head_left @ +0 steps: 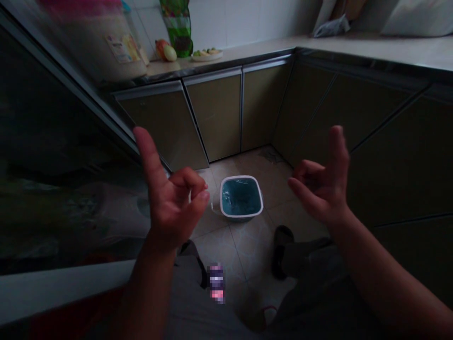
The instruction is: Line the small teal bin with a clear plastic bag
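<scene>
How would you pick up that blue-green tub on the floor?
I'd take the tub by its white rim, at the left and right sides, coming down from above. It sits upright with its mouth facing up, and the rim runs all the way round, so opposite edges should give a balanced hold.

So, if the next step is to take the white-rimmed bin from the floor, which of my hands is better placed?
Probably your left hand: its fingertips appear nearer the bin than those of your right hand. Both look empty, so either might serve.
</scene>
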Motion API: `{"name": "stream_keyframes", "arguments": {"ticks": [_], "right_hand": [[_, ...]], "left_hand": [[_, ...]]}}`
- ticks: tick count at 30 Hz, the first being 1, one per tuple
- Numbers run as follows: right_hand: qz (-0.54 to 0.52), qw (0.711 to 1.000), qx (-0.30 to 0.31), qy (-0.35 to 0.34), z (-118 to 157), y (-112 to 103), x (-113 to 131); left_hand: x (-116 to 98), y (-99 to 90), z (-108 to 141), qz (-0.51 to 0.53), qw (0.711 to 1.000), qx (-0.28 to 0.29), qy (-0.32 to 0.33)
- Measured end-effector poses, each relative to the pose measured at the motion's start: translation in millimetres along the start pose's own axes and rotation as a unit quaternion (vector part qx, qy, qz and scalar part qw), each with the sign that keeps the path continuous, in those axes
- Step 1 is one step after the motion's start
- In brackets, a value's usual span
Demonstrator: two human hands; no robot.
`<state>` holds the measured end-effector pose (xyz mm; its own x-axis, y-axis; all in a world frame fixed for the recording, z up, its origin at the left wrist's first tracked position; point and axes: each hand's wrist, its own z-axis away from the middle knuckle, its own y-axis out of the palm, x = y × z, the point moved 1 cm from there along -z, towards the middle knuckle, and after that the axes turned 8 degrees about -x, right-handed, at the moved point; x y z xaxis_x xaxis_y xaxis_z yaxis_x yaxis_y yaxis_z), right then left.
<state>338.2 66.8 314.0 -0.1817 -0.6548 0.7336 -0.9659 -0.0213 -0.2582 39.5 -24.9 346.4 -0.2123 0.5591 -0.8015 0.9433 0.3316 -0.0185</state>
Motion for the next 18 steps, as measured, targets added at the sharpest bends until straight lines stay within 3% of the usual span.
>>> {"name": "stream_keyframes", "arguments": {"ticks": [2,5,7,10,18], "right_hand": [[0.024,0.999,0.016,0.03,-11.5,2.9,-25.9],[0.104,0.981,0.109,0.122,-23.8,13.3,-88.4],[0.121,0.977,0.114,0.136,-29.1,19.0,-119.5],[0.121,0.979,0.107,0.124,-33.2,24.3,-135.1],[0.145,0.976,0.092,0.132,-26.6,34.5,-129.3]], "left_hand": [[47.8,-3.9,-2.0,-0.035,0.998,0.016,-0.053],[137.0,-14.6,-6.2,-0.112,0.978,0.035,-0.17],[174.5,-22.8,-9.7,-0.136,0.968,0.039,-0.206],[186.6,-30.7,-15.0,-0.125,0.972,0.04,-0.196],[168.3,-30.2,-18.6,-0.103,0.982,-0.011,-0.157]]}}
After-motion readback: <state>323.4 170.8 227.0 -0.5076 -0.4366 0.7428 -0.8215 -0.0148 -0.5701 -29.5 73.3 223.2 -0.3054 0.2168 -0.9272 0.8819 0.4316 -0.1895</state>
